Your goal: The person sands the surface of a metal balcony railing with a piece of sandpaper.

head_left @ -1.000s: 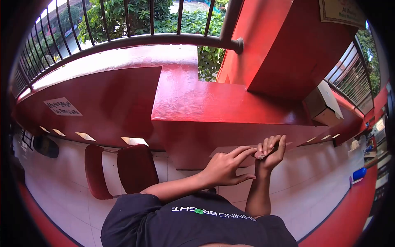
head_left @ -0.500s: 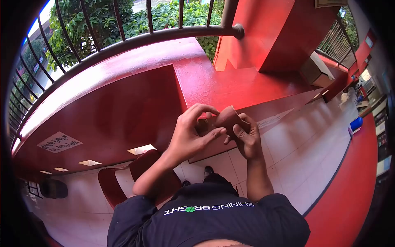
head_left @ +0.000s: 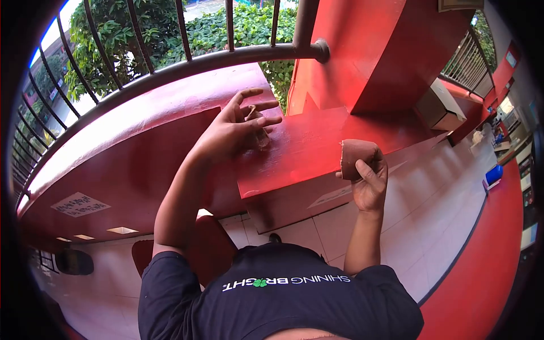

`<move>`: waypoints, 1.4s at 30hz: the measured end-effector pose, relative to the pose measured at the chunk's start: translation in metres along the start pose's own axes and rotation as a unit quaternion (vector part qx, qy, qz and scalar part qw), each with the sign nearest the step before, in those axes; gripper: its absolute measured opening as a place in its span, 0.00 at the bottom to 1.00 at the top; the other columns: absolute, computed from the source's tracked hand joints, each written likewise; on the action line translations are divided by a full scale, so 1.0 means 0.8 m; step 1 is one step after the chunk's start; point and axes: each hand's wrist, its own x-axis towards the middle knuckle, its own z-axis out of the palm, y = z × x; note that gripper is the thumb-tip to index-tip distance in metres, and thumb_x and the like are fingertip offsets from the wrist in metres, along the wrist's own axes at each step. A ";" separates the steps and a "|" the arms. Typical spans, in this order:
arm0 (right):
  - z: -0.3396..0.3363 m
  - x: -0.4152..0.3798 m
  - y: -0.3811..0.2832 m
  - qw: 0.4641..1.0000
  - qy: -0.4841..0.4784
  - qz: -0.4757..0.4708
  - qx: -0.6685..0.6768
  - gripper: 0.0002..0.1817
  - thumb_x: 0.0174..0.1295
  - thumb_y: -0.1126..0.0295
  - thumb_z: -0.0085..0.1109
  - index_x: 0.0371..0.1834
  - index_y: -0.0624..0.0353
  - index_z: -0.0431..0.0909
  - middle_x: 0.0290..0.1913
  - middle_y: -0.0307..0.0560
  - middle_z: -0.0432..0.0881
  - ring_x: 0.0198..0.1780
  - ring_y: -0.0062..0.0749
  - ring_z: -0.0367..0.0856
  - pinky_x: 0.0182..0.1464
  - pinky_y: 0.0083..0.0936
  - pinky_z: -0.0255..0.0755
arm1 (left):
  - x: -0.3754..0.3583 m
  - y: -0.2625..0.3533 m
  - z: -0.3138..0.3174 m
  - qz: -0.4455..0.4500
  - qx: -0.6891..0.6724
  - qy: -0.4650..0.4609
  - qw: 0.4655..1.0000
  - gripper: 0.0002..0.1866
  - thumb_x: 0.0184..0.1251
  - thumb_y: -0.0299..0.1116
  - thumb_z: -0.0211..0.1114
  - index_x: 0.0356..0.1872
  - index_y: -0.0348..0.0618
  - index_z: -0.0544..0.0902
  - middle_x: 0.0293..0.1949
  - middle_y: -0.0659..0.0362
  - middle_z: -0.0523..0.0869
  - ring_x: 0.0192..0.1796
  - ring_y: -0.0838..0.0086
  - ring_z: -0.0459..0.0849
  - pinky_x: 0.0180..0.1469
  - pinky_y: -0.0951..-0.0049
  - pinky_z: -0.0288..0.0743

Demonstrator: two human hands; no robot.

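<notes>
My right hand (head_left: 373, 180) grips a curved, reddish-brown clay-like piece (head_left: 358, 158) with a rough left edge, thumb across its face. My left hand (head_left: 243, 120) is over the red ledge (head_left: 294, 139), fingers stretched and apart. A thin, jagged brown piece (head_left: 262, 136) shows behind and below the left thumb; whether it touches the ledge is unclear. The two hands are well apart.
A dark metal railing (head_left: 224, 58) curves behind the ledge, with green plants beyond. A red pillar (head_left: 345, 56) and a cardboard box (head_left: 441, 107) stand at the back right. A dark red chair (head_left: 209, 246) is below my left forearm.
The hands have separated. My left hand has moved up and left over the ledge, and its fingers have spread. My right hand has shifted right with the curved piece, now showing its broad face.
</notes>
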 end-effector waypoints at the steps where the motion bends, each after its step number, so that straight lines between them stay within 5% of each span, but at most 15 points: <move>1: -0.004 0.005 0.000 1.000 -0.020 -0.004 -0.002 0.13 0.69 0.78 0.59 0.55 0.62 0.76 0.49 0.52 0.87 0.46 0.34 0.91 0.42 0.37 0.94 | -0.003 -0.002 -0.002 0.052 -0.004 -0.003 0.999 0.36 0.76 0.22 0.64 0.79 0.45 0.58 0.71 0.41 0.73 0.57 0.66 0.85 0.37 0.73 0.86; 3: -0.002 0.012 -0.002 1.000 -0.026 0.000 -0.005 0.14 0.70 0.77 0.58 0.58 0.63 0.75 0.49 0.52 0.87 0.46 0.35 0.91 0.42 0.37 0.94 | -0.012 -0.002 0.002 0.106 -0.005 -0.005 0.994 0.35 0.77 0.22 0.63 0.79 0.45 0.57 0.73 0.41 0.71 0.60 0.64 0.84 0.36 0.72 0.87; 5: 0.001 0.015 -0.005 1.000 -0.027 0.006 -0.009 0.16 0.71 0.77 0.58 0.60 0.64 0.74 0.50 0.53 0.86 0.47 0.36 0.91 0.42 0.38 0.94 | -0.023 0.016 0.026 0.128 -0.038 0.083 0.988 0.27 0.73 0.19 0.56 0.72 0.42 0.68 0.44 0.55 0.87 0.37 0.78 0.85 0.33 0.77 0.83; 6: 0.002 0.016 -0.006 0.999 -0.016 0.024 -0.020 0.17 0.73 0.76 0.56 0.63 0.65 0.72 0.51 0.53 0.86 0.47 0.37 0.91 0.41 0.39 0.94 | -0.022 0.021 0.010 0.128 -0.037 0.084 0.987 0.27 0.73 0.19 0.56 0.72 0.42 0.68 0.44 0.55 0.87 0.37 0.78 0.85 0.33 0.77 0.83; 9: 0.006 0.020 -0.016 0.999 -0.005 0.051 -0.014 0.18 0.77 0.74 0.53 0.67 0.66 0.71 0.52 0.52 0.86 0.47 0.38 0.91 0.40 0.40 0.94 | -0.010 0.039 -0.031 0.187 0.216 0.126 0.950 0.20 0.59 0.26 0.51 0.52 0.39 0.82 0.22 0.71 0.66 0.20 0.89 0.62 0.22 0.83 0.57; 16: 0.048 0.106 -0.074 0.933 -0.049 -0.108 -0.338 0.17 0.81 0.69 0.52 0.62 0.71 0.78 0.48 0.44 0.87 0.49 0.21 0.84 0.53 0.21 0.79 | 0.021 0.147 -0.131 0.368 0.616 0.401 0.569 0.14 0.65 0.26 0.65 0.52 0.40 0.81 0.50 0.53 0.84 0.37 0.66 0.82 0.41 0.65 0.78; 18: 0.076 0.154 -0.090 0.882 -0.033 -0.181 -0.435 0.17 0.80 0.69 0.54 0.62 0.72 0.78 0.44 0.46 0.87 0.49 0.17 0.81 0.53 0.20 0.74 | 0.033 0.149 -0.155 0.378 0.660 0.440 0.478 0.22 0.65 0.30 0.68 0.60 0.43 0.76 0.59 0.49 0.79 0.60 0.50 0.84 0.52 0.54 0.84; 21: 0.132 0.255 -0.103 0.795 0.005 -0.335 -0.505 0.16 0.78 0.72 0.54 0.61 0.70 0.80 0.45 0.63 0.88 0.47 0.28 0.88 0.51 0.26 0.78 | 0.044 0.136 -0.171 0.349 0.669 0.442 0.485 0.23 0.69 0.38 0.70 0.61 0.43 0.76 0.58 0.48 0.80 0.52 0.48 0.88 0.49 0.53 0.85; 27: 0.210 0.512 -0.170 0.551 0.131 -0.543 -0.620 0.17 0.74 0.73 0.53 0.61 0.60 0.84 0.60 0.59 0.85 0.56 0.56 0.86 0.54 0.39 0.83 | 0.044 0.119 -0.206 0.407 0.644 0.401 0.509 0.07 0.70 0.30 0.68 0.45 0.43 0.82 0.42 0.54 0.87 0.40 0.56 0.89 0.42 0.58 0.83; 28: 0.222 0.518 -0.164 0.546 0.131 -0.545 -0.623 0.17 0.74 0.73 0.53 0.61 0.60 0.84 0.60 0.59 0.85 0.56 0.56 0.86 0.54 0.39 0.83 | 0.041 0.120 -0.212 0.410 0.640 0.400 0.512 0.07 0.70 0.30 0.68 0.45 0.43 0.82 0.42 0.54 0.87 0.40 0.56 0.89 0.42 0.58 0.83; 30: 0.246 0.530 -0.148 0.351 0.220 -0.667 -0.619 0.06 0.73 0.72 0.54 0.38 0.55 0.81 0.49 0.44 0.86 0.56 0.31 0.85 0.67 0.38 0.75 | 0.035 0.124 -0.223 0.399 0.619 0.399 0.546 0.07 0.67 0.26 0.67 0.44 0.42 0.82 0.41 0.54 0.87 0.39 0.56 0.89 0.41 0.58 0.82; 31: 0.225 0.532 -0.138 0.452 0.138 -0.596 -0.649 0.26 0.65 0.83 0.51 0.65 0.50 0.84 0.66 0.55 0.82 0.61 0.53 0.85 0.63 0.41 0.80 | 0.034 0.123 -0.226 0.412 0.603 0.394 0.557 0.08 0.65 0.23 0.67 0.43 0.40 0.80 0.42 0.52 0.85 0.40 0.56 0.88 0.42 0.58 0.81; 37: 0.142 0.444 -0.023 0.429 0.109 -0.555 -0.705 0.30 0.63 0.84 0.52 0.68 0.46 0.83 0.71 0.45 0.81 0.70 0.48 0.79 0.71 0.40 0.77 | 0.025 0.134 -0.237 0.446 0.544 0.475 0.529 0.14 0.66 0.26 0.69 0.48 0.39 0.76 0.47 0.49 0.79 0.46 0.56 0.83 0.48 0.59 0.77; 40: 0.104 0.429 -0.007 0.289 -0.001 -0.548 -0.785 0.29 0.64 0.83 0.53 0.67 0.46 0.83 0.70 0.43 0.82 0.72 0.46 0.78 0.73 0.43 0.74 | 0.031 0.149 -0.218 0.470 0.525 0.505 0.499 0.13 0.70 0.33 0.71 0.46 0.39 0.77 0.42 0.50 0.81 0.42 0.59 0.83 0.44 0.56 0.75; 42: 0.125 0.447 -0.041 0.282 -0.012 -0.566 -0.775 0.28 0.64 0.81 0.54 0.67 0.46 0.84 0.69 0.42 0.82 0.71 0.45 0.79 0.75 0.43 0.71 | 0.038 0.163 -0.228 0.351 0.545 0.435 0.624 0.13 0.74 0.38 0.69 0.41 0.39 0.78 0.28 0.54 0.80 0.32 0.61 0.83 0.37 0.56 0.72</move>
